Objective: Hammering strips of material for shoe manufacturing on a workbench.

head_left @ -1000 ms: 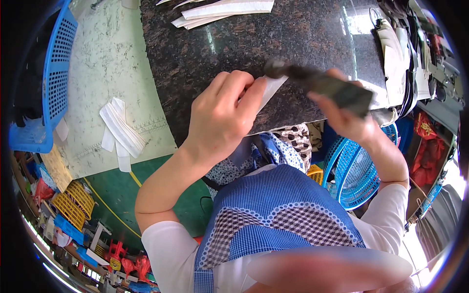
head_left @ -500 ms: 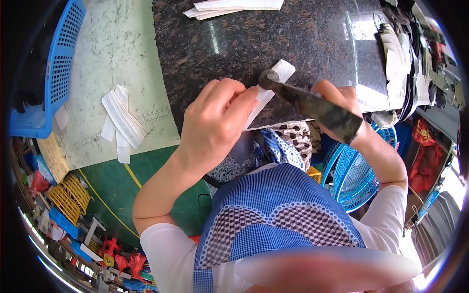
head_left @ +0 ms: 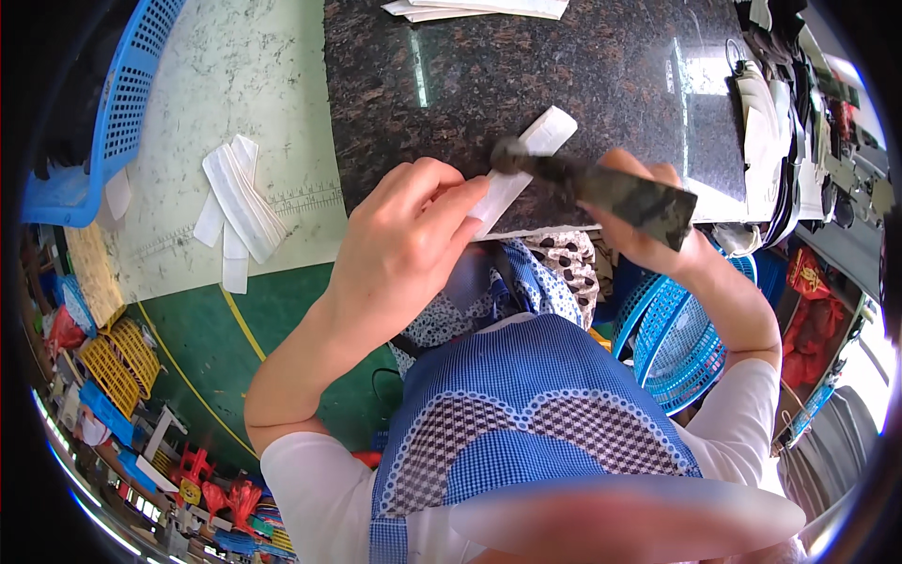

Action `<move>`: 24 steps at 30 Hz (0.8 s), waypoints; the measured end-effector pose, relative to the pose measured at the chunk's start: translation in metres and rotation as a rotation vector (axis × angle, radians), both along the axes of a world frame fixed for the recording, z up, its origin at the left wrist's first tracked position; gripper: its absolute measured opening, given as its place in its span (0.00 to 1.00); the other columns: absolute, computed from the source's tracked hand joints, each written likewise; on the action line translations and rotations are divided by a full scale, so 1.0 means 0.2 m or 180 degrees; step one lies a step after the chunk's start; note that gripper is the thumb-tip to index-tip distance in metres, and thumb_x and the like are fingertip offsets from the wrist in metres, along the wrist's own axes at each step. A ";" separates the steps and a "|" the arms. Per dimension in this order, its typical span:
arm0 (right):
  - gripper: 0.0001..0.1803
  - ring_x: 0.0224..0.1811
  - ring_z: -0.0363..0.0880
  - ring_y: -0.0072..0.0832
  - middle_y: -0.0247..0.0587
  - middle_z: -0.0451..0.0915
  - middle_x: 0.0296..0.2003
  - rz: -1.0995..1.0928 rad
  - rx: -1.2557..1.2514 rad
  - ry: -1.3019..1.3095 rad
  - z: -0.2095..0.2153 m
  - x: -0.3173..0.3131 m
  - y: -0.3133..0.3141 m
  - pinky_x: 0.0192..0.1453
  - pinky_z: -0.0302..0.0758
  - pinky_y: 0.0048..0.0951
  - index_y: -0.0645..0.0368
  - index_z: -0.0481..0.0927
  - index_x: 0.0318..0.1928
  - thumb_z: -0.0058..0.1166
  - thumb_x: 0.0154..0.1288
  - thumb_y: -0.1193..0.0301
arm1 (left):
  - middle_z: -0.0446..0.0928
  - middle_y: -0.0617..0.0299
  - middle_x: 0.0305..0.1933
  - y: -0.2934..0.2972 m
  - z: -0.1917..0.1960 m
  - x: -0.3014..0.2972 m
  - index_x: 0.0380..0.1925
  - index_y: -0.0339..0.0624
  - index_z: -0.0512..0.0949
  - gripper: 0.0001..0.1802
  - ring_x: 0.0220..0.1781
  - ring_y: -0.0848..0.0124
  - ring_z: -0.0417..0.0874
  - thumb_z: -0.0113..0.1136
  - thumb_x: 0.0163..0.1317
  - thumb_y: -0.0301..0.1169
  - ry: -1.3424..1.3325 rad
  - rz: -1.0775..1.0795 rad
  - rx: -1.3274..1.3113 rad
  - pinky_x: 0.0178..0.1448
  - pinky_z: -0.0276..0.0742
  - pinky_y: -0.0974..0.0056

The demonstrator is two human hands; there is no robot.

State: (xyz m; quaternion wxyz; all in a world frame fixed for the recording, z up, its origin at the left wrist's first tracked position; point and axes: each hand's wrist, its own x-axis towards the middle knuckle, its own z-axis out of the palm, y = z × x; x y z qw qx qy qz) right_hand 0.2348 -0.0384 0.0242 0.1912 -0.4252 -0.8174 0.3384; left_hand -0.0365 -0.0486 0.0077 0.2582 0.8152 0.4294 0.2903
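Note:
My right hand is wrapped round a dark, worn hammer. Its rounded head end, slightly blurred, is over the middle of a white folded strip, and I cannot tell whether it touches. The strip lies slantwise near the front edge of a dark speckled stone slab. My left hand pinches the strip's near left side between thumb and fingers. The hammer hides part of my right-hand fingers and a bit of the strip.
More white strips lie in a crossed pile on the pale marked board to the left. Another stack rests at the slab's far edge. A blue basket stands at far left, with blue baskets below the slab at right.
The view has shifted slightly, so slab and strips appear farther right and higher. The hammer has tilted a little; both hands keep their grip.

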 end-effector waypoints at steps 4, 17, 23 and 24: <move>0.11 0.20 0.80 0.43 0.43 0.74 0.18 0.0186 0.0079 -0.0119 0.02 -0.02 0.00 0.24 0.74 0.39 0.59 0.74 0.37 0.64 0.58 0.72 | 0.77 0.62 0.34 -0.04 -0.01 -0.01 0.39 0.39 0.84 0.15 0.32 0.64 0.80 0.74 0.50 0.24 -0.0023 0.0103 0.0070 0.35 0.77 0.61; 0.10 0.21 0.79 0.44 0.43 0.74 0.19 0.0453 0.0267 -0.0151 0.01 -0.09 0.00 0.24 0.73 0.40 0.59 0.74 0.36 0.61 0.63 0.69 | 0.73 0.66 0.28 -0.13 -0.11 -0.01 0.29 0.42 0.81 0.11 0.28 0.69 0.77 0.75 0.47 0.24 -0.0149 0.0558 0.0630 0.29 0.74 0.66; 0.09 0.19 0.79 0.42 0.42 0.74 0.19 0.0519 0.0369 -0.0100 0.04 -0.13 0.01 0.22 0.72 0.39 0.59 0.73 0.35 0.60 0.64 0.69 | 0.73 0.66 0.28 -0.13 -0.11 -0.01 0.27 0.41 0.81 0.10 0.28 0.69 0.76 0.75 0.47 0.24 -0.0145 0.0518 0.0775 0.28 0.74 0.66; 0.09 0.19 0.79 0.41 0.41 0.74 0.19 0.0470 0.0351 -0.0222 0.03 -0.12 0.00 0.22 0.73 0.40 0.59 0.73 0.35 0.61 0.64 0.70 | 0.73 0.66 0.28 -0.13 -0.11 -0.01 0.27 0.42 0.80 0.10 0.28 0.69 0.76 0.75 0.47 0.24 -0.0133 0.0513 0.0804 0.28 0.74 0.66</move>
